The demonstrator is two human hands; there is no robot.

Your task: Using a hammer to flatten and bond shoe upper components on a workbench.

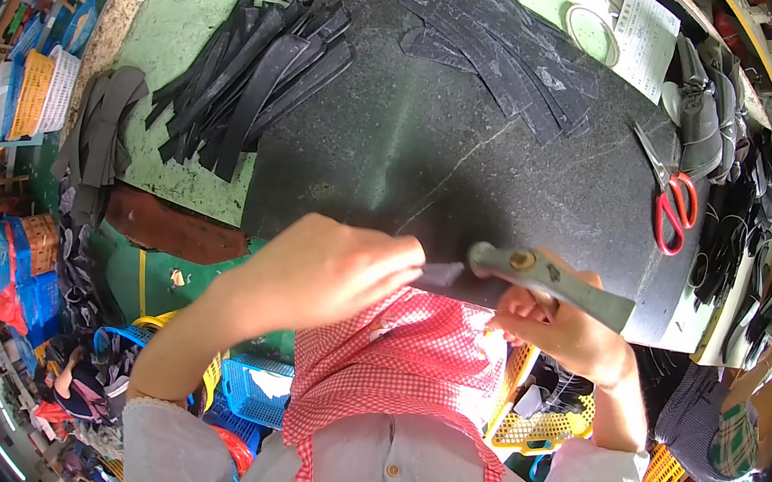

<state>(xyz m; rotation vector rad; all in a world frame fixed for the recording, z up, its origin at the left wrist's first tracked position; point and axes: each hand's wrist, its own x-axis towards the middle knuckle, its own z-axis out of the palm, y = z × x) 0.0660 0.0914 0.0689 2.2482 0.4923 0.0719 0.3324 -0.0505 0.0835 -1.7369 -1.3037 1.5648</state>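
My right hand (563, 332) is closed round the handle of a hammer (559, 283), held over the near edge of a black work slab (396, 156). The hammer's metal head lies across the top of my fist, its rounded end toward my left hand. My left hand (329, 273) is closed, its fingertips pinching a small dark strip piece (443, 273) that sticks out toward the hammer head. Much of that piece is hidden by my fingers. Whether the hammer touches it, I cannot tell.
Black strips lie in a bundle (251, 80) at the left and in a pile (515, 55) at the far side. Red-handled scissors (671, 199), a tape roll (592, 33) and a printed sheet (643, 43) are at the right. Below the bench stand a blue basket (257, 391) and a yellow basket (536, 435).
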